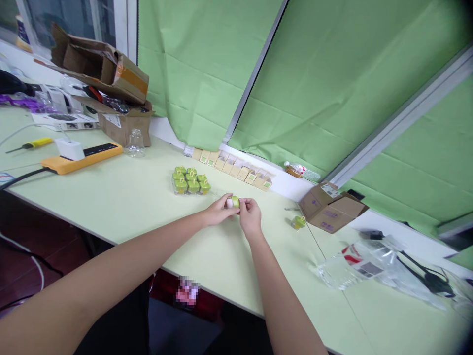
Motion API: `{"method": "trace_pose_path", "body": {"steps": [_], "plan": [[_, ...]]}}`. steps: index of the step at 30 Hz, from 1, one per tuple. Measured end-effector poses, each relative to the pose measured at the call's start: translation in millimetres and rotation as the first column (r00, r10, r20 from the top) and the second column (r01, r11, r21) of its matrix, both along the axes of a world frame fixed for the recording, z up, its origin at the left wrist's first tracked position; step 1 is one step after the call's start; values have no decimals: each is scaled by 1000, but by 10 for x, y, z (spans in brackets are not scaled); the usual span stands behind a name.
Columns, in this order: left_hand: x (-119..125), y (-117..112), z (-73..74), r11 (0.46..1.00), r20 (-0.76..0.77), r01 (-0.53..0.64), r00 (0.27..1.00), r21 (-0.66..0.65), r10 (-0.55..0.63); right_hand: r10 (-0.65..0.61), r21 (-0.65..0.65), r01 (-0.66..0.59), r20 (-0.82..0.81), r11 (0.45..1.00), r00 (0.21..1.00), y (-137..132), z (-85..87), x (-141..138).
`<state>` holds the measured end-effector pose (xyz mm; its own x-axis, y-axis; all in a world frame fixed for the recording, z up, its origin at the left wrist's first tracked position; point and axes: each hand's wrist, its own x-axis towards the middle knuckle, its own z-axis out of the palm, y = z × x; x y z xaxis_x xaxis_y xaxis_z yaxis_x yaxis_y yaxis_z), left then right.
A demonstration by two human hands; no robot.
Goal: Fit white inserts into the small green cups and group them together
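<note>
My left hand [218, 212] is closed around a small rounded container, white at one end with a green lid [235, 201] at the other. My right hand [250, 214] meets it from the right, fingers pinched at the green end; what exactly those fingertips grip is partly hidden. Both hands are just above the table's middle. Beyond my left hand stands a tight group of small clear jars with green lids [192, 183], each lid bearing a pale loop. One more green-lidded jar [298, 223] sits apart, to the right of my right hand.
A row of small open cardboard boxes [231, 166] lines the wall. At left are an orange power strip [92, 157], a glass jar [135, 144], a yellow screwdriver [38, 142] and stacked cartons [125, 125]. To the right lie an open carton [328, 209] and a large plastic bottle [351, 266].
</note>
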<state>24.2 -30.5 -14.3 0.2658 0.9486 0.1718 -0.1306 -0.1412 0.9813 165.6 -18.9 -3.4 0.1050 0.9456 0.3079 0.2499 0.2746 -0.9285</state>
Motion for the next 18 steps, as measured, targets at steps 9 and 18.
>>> {"method": "trace_pose_path", "body": {"steps": [9,18], "plan": [[-57,-40,88,995,-36,102,994,20,-102,-345,276,259,331,926,878,-21,78,162],[-217,1,36,796,-546,-104,674,597,497,-358,106,349,91,931,929,180,-20,397]]}}
